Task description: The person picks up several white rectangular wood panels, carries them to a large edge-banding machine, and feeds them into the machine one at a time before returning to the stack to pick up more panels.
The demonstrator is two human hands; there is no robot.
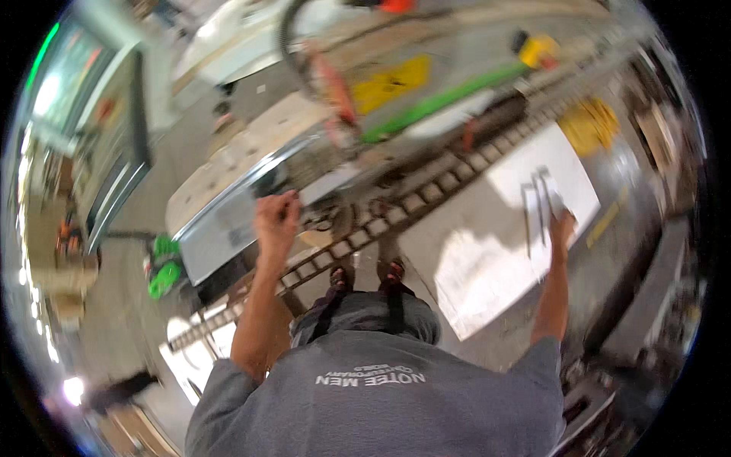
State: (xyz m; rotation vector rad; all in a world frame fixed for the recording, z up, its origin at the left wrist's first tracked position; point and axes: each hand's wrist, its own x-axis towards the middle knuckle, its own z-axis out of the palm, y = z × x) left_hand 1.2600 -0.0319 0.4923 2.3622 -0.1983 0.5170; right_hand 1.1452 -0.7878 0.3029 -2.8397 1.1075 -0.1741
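My left hand (276, 221) is raised with curled fingers beside the front of a long grey machine bed (221, 247). Whether anything small sits inside those fingers is hidden by blur. Out to the right, my right hand (563, 227) is closed at the right part of a large white board (487, 263). Several thin dark bent bars (527, 221) show against the board, right by that hand. Motion blur hides whether the fingers grip one of them.
A ladder-like metal track (411, 204) runs diagonally in front of my feet. Beyond it are a green strip (442, 105), a yellow panel (392, 82) and a dark hose (288, 34). Yellow material (590, 126) lies past the board. Green-and-black equipment (164, 268) stands at left.
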